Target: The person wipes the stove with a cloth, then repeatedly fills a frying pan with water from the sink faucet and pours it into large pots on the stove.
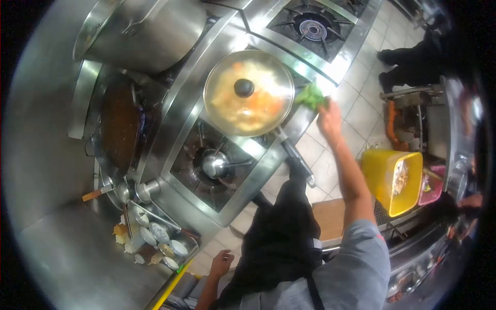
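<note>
My right hand (329, 119) reaches out over the stove's front edge, its fingers closed on a crumpled bright green thing (310, 96). Blur hides whether that is cloth or leaves. Just left of it sits a pan (281, 135) with a dark handle pointing toward me. A glass lid (222, 85) with a black knob (244, 88) covers it, and pale and orange food shows through. My left hand (222, 262) hangs low at my side, away from the stove, with loosely bent fingers and nothing visible in it.
A large steel pot (150, 39) stands at the back left, above a wok (120, 124) of brown liquid. Ladles and small bowls (160, 232) lie lower left. A yellow bin (380, 173) stands on the tiled floor at right. Another person's dark-clad legs (413, 70) show top right.
</note>
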A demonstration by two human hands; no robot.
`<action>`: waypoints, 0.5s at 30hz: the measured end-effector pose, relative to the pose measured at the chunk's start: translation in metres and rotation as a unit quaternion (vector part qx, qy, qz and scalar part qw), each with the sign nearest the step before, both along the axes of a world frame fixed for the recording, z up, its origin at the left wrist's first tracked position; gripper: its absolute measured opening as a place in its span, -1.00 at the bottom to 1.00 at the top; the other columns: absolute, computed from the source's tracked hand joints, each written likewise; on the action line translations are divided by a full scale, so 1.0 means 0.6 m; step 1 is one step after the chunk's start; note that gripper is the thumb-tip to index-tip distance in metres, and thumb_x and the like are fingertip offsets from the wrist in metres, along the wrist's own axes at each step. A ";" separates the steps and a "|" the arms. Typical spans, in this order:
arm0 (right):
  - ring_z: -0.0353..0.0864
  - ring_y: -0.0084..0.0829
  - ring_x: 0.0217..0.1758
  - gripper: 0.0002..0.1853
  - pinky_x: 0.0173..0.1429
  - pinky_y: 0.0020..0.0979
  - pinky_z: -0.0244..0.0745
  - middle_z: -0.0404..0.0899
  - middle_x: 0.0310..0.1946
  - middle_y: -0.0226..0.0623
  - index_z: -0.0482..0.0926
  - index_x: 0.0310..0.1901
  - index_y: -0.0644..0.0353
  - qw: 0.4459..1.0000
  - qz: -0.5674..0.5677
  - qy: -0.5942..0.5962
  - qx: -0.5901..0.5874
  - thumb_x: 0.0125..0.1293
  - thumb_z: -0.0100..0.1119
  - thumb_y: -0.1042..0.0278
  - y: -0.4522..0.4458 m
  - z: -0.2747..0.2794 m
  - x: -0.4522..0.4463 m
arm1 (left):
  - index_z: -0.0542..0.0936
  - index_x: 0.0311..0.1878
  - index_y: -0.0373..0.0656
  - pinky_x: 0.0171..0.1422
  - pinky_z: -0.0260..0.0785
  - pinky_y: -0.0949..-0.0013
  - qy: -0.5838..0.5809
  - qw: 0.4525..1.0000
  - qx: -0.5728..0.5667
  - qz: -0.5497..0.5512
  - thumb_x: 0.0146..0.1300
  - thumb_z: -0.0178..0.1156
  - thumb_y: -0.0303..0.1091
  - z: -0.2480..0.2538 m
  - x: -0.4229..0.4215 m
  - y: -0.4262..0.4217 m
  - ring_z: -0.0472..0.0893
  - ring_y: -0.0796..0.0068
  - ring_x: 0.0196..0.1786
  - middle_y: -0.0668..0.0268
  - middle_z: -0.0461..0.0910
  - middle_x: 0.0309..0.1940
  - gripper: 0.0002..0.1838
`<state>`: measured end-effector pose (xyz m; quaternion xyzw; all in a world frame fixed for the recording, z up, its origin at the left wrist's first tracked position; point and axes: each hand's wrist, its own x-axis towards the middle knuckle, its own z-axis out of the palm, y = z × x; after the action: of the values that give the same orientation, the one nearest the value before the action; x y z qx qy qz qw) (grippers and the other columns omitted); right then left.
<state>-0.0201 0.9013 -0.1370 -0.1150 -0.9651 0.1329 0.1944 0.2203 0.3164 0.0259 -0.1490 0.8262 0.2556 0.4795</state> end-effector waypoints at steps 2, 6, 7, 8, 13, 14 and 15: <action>0.47 -0.03 -0.01 -0.69 0.04 -0.14 0.41 0.40 0.12 0.05 0.62 -0.15 0.20 1.000 -0.019 -0.024 0.000 0.00 0.08 0.55 0.076 0.035 -0.063 | 0.52 0.07 -0.25 -0.10 0.49 0.33 -0.007 0.999 -0.028 0.017 0.20 0.29 -0.17 -0.010 0.017 0.009 0.66 0.34 -0.20 0.11 0.66 -0.24 -0.55; 0.48 -0.01 0.09 -0.57 0.20 -0.20 0.40 0.39 0.19 0.02 0.35 0.23 0.19 0.981 0.130 -0.006 -0.141 0.34 -0.13 0.33 0.160 0.015 -0.232 | 0.54 0.06 -0.24 -0.13 0.50 0.35 -0.085 0.984 -0.014 0.155 0.20 0.30 -0.15 -0.021 0.021 0.074 0.66 0.38 -0.19 0.11 0.67 -0.25 -0.55; 0.42 -0.09 0.20 -0.53 0.32 -0.25 0.33 0.39 0.20 0.00 0.27 0.30 0.22 0.961 0.123 -0.082 -0.233 0.41 -0.22 0.25 0.153 0.017 -0.289 | 0.54 0.06 -0.24 -0.14 0.50 0.35 -0.109 0.981 -0.017 0.162 0.21 0.30 -0.15 -0.012 0.013 0.101 0.65 0.39 -0.19 0.11 0.67 -0.25 -0.56; 0.35 -0.11 0.27 -0.52 0.37 -0.27 0.28 0.36 0.20 0.01 0.23 0.31 0.27 0.954 0.208 -0.022 -0.212 0.42 -0.22 0.27 0.138 0.026 -0.342 | 0.53 0.06 -0.26 -0.19 0.51 0.35 -0.065 0.987 0.035 0.141 0.22 0.29 -0.17 -0.036 0.034 0.101 0.64 0.41 -0.23 0.12 0.66 -0.26 -0.56; 0.44 -0.08 0.20 -0.61 0.23 -0.21 0.42 0.37 0.19 -0.02 0.40 0.17 0.20 0.964 0.266 -0.005 -0.003 0.29 -0.09 0.47 0.052 0.033 -0.529 | 0.48 0.12 -0.28 -0.21 0.50 0.33 -0.053 0.984 0.040 0.165 0.30 0.20 -0.23 -0.028 -0.033 0.252 0.63 0.40 -0.24 0.14 0.65 -0.26 -0.59; 0.46 -0.09 0.15 -0.62 0.21 -0.20 0.43 0.40 0.15 -0.04 0.43 0.14 0.16 0.968 0.250 -0.032 -0.025 0.27 -0.06 0.47 0.050 0.028 -0.520 | 0.46 0.14 -0.28 -0.20 0.50 0.32 -0.060 0.978 0.050 0.194 0.32 0.17 -0.25 -0.016 -0.049 0.277 0.63 0.40 -0.23 0.15 0.65 -0.26 -0.59; 0.48 -0.10 0.11 -0.63 0.18 -0.19 0.44 0.42 0.11 -0.05 0.47 0.12 0.11 0.970 0.231 -0.060 -0.046 0.26 -0.03 0.47 0.053 0.023 -0.503 | 0.46 0.14 -0.28 -0.20 0.50 0.32 -0.065 0.978 0.050 0.192 0.32 0.17 -0.25 -0.008 -0.051 0.291 0.63 0.40 -0.23 0.15 0.65 -0.26 -0.59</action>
<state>-0.3220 0.9329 -0.1230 0.0940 -0.9684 0.2107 0.0945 0.1898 0.4910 0.0209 -0.2971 0.7353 0.3735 0.4812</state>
